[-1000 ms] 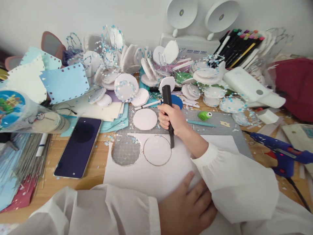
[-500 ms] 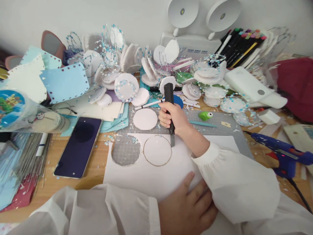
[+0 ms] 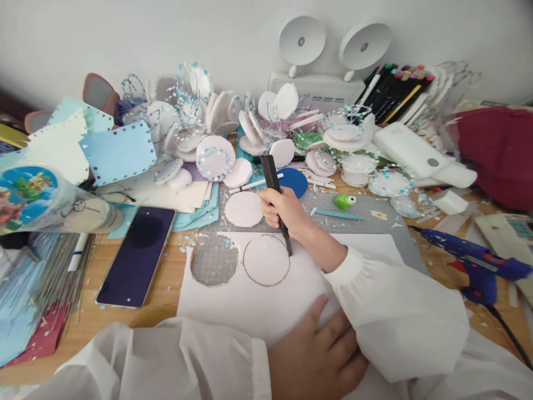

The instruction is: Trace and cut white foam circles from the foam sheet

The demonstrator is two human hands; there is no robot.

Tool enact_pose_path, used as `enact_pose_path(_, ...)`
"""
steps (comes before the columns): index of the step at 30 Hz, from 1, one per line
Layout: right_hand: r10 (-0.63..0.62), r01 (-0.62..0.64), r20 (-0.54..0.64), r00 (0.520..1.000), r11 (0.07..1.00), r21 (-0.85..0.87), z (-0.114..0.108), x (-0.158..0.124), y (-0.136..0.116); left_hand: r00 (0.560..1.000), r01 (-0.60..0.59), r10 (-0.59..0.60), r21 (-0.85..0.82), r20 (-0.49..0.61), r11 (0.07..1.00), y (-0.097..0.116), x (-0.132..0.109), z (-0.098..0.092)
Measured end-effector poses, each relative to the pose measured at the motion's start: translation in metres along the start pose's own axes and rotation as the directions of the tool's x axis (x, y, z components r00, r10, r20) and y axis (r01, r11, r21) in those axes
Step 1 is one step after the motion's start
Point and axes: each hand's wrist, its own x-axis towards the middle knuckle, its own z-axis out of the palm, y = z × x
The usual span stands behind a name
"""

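Note:
My right hand [image 3: 285,214] is closed around a black utility knife [image 3: 272,176], which slants up and to the left. Its tip meets the right edge of a circle outline [image 3: 266,261] on a white sheet [image 3: 216,316]. To the left of that circle, a round hole [image 3: 214,261] in the sheet lets the gridded grey cutting mat show through. A loose white disc [image 3: 244,209] lies just above the sheet on the mat. Flat on the sheet's lower part rests my left hand [image 3: 318,355], fingers spread and partly covered by my right sleeve.
A phone [image 3: 137,255] lies to the left, beside a plastic cup [image 3: 62,194] on its side. White discs and blue-dotted wires [image 3: 215,158] crowd the back. A blue glue gun [image 3: 474,258] is at right, and a green punch [image 3: 344,201] sits on the cutting mat [image 3: 375,205].
The knife's top has tipped leftward, with its tip still at the circle's right edge. The view has shifted slightly. My left hand stays flat in place.

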Motion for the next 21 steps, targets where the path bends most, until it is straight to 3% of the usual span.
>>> enact_pose_path(4,-0.106,0.118,-0.142,0.984,0.99,0.08,-0.011,-0.001,-0.01,0.996,-0.025,0.024,0.015,0.087,1.0,0.0,-0.003,-0.006)
enact_pose_path(8,-0.249,0.321,-0.306,0.919,0.922,0.214,-0.027,-0.008,-0.034,0.974,-0.057,0.054,0.01,0.222,0.998,0.0,-0.003,-0.019)
enact_pose_path(10,-0.309,0.403,-0.329,0.892,0.874,0.272,-0.031,-0.017,-0.042,0.966,-0.074,0.067,0.018,0.249,0.997,0.0,-0.002,-0.024)
enact_pose_path(12,-0.33,0.411,-0.29,0.898,0.865,0.289,-0.033,-0.031,-0.046,0.962,-0.087,0.078,0.024,0.261,0.996,0.0,-0.002,-0.025)
enact_pose_path(16,-0.26,0.293,-0.16,0.952,0.923,0.248,-0.036,-0.066,-0.04,0.951,-0.105,0.093,0.024,0.294,0.994,0.002,-0.004,-0.018)
enact_pose_path(21,-0.202,0.208,-0.046,0.978,0.954,0.217,-0.044,-0.102,-0.024,0.95,-0.112,0.098,0.032,0.296,0.993,0.005,-0.007,-0.008)
